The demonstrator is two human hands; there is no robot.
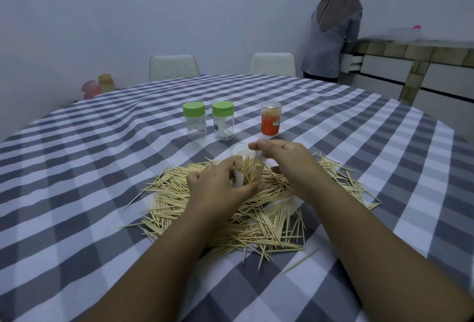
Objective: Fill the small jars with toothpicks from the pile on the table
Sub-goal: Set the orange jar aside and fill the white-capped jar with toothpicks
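A wide pile of toothpicks [256,208] lies on the checked tablecloth in front of me. My left hand [218,188] grips a small clear jar [250,170] standing in the pile, packed with upright toothpicks. My right hand [284,162] hovers over the jar's mouth with fingertips pinched together; what they pinch is hidden. A white lid [239,148] lies just behind the jar. Farther back stand two nearly empty clear jars with green caps [194,121] [223,120] and an orange-labelled jar [270,117] full of toothpicks.
The round table [102,167] wears a grey-and-white checked cloth. Two white chairs [174,67] stand at its far side. A person [333,31] stands at a counter at the back right. Coloured containers [98,86] sit beyond the table's left edge.
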